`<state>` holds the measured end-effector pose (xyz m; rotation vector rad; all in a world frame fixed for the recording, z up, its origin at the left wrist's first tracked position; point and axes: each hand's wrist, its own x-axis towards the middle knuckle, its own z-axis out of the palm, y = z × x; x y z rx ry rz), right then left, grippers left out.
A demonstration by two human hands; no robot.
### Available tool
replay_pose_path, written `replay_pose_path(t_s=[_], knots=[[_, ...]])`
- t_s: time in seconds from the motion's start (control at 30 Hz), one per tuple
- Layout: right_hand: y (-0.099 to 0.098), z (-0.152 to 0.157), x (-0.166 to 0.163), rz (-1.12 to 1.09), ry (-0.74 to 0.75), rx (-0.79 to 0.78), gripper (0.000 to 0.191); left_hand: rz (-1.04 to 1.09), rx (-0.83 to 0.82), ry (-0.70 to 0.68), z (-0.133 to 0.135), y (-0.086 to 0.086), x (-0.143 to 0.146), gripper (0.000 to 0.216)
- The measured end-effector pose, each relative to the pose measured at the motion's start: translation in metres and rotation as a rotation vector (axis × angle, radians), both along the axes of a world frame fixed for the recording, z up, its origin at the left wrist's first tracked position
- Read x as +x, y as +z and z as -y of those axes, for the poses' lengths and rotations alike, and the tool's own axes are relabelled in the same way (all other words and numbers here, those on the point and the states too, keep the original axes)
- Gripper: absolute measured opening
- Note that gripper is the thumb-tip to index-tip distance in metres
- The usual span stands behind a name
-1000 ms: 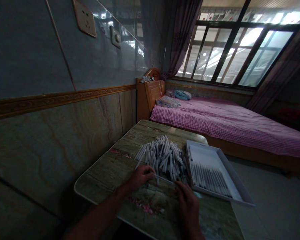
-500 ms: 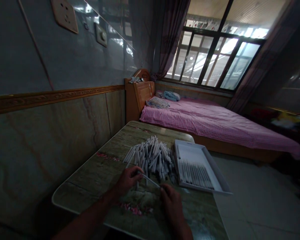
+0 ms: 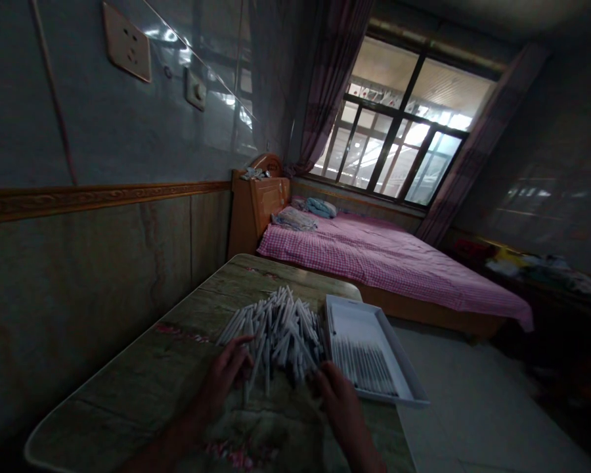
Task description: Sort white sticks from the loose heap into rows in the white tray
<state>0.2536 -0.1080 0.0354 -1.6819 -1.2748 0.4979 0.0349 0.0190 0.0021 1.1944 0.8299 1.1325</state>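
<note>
While the left hand (image 3: 225,376) lies loose, fingers spread on the near edge of the pile of white sticks (image 3: 276,325) on the table (image 3: 142,374), the right hand (image 3: 339,402) curls beside the tray (image 3: 355,320); I can't tell if it grips anything. Best to lift one stick cleanly, not rake the heap. Half a second back, a stick spanned both hands, and now it's gone.

My sticks (image 3: 278,328) are white, the tray (image 3: 357,322) white too; table (image 3: 177,368) greenish wood-grain (pink blossoms printed on), bedspread (image 3: 374,253) pink-checked.

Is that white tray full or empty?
Partly filled: the tray holds a row of thin sticks in its near half; its far half is bare.
</note>
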Motion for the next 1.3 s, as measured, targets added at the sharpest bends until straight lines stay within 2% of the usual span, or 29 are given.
replay_pose_path(t_s=[0.1,0.17,0.3,0.43,0.67,0.9,1.13,1.23,1.3], knots=[[0.014,-0.02,0.044,0.081,-0.174,0.087,0.038,-0.014,-0.039,0.058,-0.003,0.0,0.001,0.063],[0.018,-0.034,0.073,0.147,-0.292,0.086,0.04,-0.015,-0.066,0.076,-0.006,-0.001,0.002,0.063],[0.017,-0.061,0.112,0.228,-0.364,-0.049,0.04,-0.001,-0.071,0.054,-0.011,-0.01,0.003,0.061],[0.012,-0.086,0.125,0.317,-0.41,-0.211,0.033,-0.003,-0.064,0.049,-0.014,-0.014,0.004,0.06],[-0.001,-0.124,0.121,0.448,-0.46,-0.506,0.031,-0.019,-0.133,0.03,-0.015,-0.01,0.008,0.066],[-0.005,-0.127,0.111,0.508,-0.41,-0.582,0.039,-0.032,-0.095,0.049,-0.011,-0.009,0.004,0.059],[0.025,-0.105,0.102,0.505,-0.38,-0.451,0.04,-0.031,-0.075,0.031,-0.007,-0.001,0.004,0.054],[0.031,-0.08,0.075,0.484,-0.287,-0.315,0.041,-0.056,-0.057,0.017,-0.009,-0.001,0.005,0.048],[0.026,-0.061,0.047,0.44,-0.206,-0.191,0.039,-0.074,-0.039,0.007,-0.009,-0.001,0.005,0.044]])
